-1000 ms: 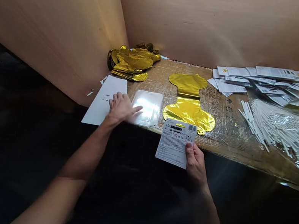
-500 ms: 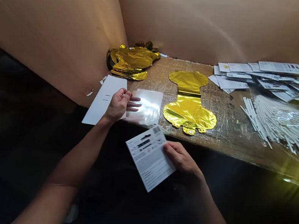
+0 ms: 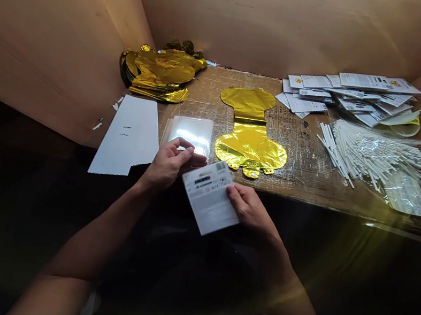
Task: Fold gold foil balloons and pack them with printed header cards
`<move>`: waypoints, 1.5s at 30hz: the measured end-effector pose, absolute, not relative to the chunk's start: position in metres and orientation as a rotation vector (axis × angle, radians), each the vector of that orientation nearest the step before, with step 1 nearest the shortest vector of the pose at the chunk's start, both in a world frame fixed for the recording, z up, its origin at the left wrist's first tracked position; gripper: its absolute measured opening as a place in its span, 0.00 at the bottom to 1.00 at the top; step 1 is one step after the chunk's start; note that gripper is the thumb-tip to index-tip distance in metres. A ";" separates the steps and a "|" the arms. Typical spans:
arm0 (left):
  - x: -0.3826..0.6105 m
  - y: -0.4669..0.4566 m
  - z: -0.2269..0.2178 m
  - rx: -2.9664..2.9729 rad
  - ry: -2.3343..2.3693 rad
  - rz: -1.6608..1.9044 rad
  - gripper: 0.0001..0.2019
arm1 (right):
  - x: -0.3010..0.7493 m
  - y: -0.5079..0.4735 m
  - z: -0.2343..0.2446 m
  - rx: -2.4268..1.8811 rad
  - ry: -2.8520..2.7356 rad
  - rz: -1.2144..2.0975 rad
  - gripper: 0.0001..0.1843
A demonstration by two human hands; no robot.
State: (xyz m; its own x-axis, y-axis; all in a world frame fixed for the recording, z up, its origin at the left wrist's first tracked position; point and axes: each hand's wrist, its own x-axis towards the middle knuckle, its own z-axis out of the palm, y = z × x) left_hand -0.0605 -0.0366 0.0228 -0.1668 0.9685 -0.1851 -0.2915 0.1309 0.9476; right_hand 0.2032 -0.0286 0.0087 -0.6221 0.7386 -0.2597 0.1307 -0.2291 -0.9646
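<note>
Two grips hover at the desk's near edge: my right grip pinches a printed card, my left grip hangs half-open and empty before a clear sleeve, with a gold foil balloon beyond.

**Printed card held at front edge of desk**

The right hand pinches the card's right side. The left hand, holding nothing, sits just beside the card, near a clear plastic sleeve and a white sheet. A flat gold foil balloon lies centrally. Stacked gold balloons occupy the back-left corner; loose printed cards, the back-right; bagged white sticks, the right side.
</note>
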 end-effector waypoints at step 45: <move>0.019 -0.065 -0.028 0.740 1.222 1.423 0.23 | 0.216 -0.080 -0.025 -1.295 -1.486 1.268 0.17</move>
